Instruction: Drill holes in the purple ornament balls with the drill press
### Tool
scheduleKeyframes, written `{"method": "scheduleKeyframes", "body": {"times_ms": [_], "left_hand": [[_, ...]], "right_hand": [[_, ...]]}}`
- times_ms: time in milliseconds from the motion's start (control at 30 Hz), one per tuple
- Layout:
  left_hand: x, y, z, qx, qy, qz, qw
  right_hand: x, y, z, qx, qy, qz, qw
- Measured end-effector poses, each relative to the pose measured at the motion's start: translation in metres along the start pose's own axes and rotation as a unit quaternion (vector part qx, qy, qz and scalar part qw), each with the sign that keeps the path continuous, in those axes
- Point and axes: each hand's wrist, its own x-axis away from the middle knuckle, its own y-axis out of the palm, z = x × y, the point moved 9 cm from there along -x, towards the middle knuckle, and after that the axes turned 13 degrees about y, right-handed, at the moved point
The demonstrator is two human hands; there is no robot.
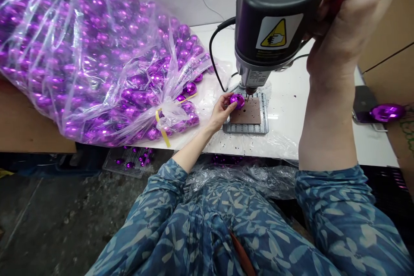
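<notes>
A shiny purple faceted ball [237, 101] is pinched in the fingers of my left hand [223, 110], beside the bit of a black bench drill press [278, 17]. Under the ball lies a brown board [250, 114] on the drill's grey metal base [246, 128]; dark crumbs are scattered around it. My right hand [359, 4] is raised at the upper right, its fingers wrapped round what looks like a red-tipped handle on the drill's side, mostly hidden by the hand. A yellow hand-warning label [280, 32] faces me on the drill housing.
A big clear plastic bag [97, 60] full of purple balls fills the left, tied with yellow ribbon. Several small balls lie in a clear tray [129, 161] below. At right a purple ball [387, 113] sits by a phone-like dark object [364, 103] and cardboard [393, 77].
</notes>
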Motion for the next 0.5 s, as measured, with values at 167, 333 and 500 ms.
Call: {"method": "scheduleKeyframes", "body": {"times_ms": [167,333,500], "left_hand": [[-0.004,0.003,-0.012,-0.058,0.032,-0.014,0.998],[-0.002,0.004,-0.013,-0.135,0.056,-0.005,0.989],[-0.001,0.012,-0.007,-0.174,0.087,-0.025,0.981]], "right_hand": [[0.003,0.005,-0.001,-0.017,0.015,-0.022,1.000],[0.009,0.008,-0.007,-0.034,0.024,-0.024,0.999],[0.008,0.009,-0.008,-0.034,0.040,-0.011,0.999]]}}
